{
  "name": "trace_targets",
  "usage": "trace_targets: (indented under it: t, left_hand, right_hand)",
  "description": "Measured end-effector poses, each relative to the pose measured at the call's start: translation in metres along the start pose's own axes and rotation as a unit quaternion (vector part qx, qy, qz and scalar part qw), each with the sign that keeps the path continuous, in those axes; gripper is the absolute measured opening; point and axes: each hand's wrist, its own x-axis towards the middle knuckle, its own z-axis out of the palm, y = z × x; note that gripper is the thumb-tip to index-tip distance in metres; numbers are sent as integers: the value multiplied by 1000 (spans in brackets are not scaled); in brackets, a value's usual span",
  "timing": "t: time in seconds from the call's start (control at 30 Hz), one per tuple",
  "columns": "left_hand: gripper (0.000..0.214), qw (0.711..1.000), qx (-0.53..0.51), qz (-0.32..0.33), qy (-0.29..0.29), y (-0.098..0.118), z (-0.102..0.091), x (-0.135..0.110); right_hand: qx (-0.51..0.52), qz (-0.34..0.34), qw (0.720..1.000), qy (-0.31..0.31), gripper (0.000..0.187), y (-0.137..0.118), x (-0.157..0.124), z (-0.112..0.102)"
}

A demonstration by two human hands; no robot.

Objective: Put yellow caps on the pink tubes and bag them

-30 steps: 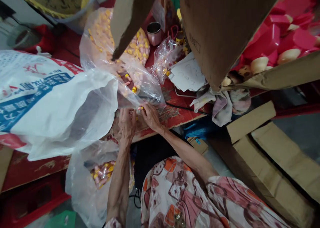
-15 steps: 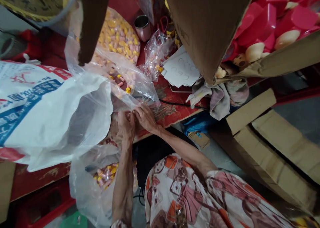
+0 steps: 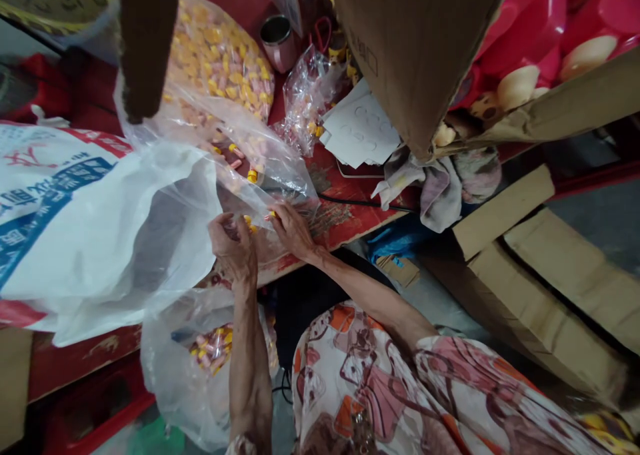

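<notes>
Clear plastic bag (image 3: 220, 58) on the table (image 3: 353, 218), left hand (image 3: 233, 248) curled shut on its fold, right hand (image 3: 294, 232) half open touching small yellow pieces (image 3: 271, 214).

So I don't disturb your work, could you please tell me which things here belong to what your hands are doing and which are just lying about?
In use: left hand, right hand, clear plastic bag of pink-and-yellow pieces, second clear bag.
Lying about: pink mug, white papers, crumpled cloth, flattened cardboard.
</notes>
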Motion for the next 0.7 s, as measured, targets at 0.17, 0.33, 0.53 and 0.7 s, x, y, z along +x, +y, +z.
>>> trace_targets:
  t: [0.17, 0.33, 0.53, 0.7]
  left_hand:
    - [17, 990, -72, -56, -107, 1, 6, 2]
    - [36, 891, -360, -265, -79, -7, 7, 3]
    - [45, 846, -419, -318, -81, 0, 3, -13]
    - [40, 849, -420, -286, -142, 21, 11, -39]
  right_hand:
    - [-19, -12, 999, -24, 21, 0, 1, 1]
    - [6, 4, 1000, -11, 22, 2, 1, 3]
    - [116, 64, 991, 30, 19, -5, 10, -3]
    - [318, 186, 929, 28, 25, -20, 24, 3]
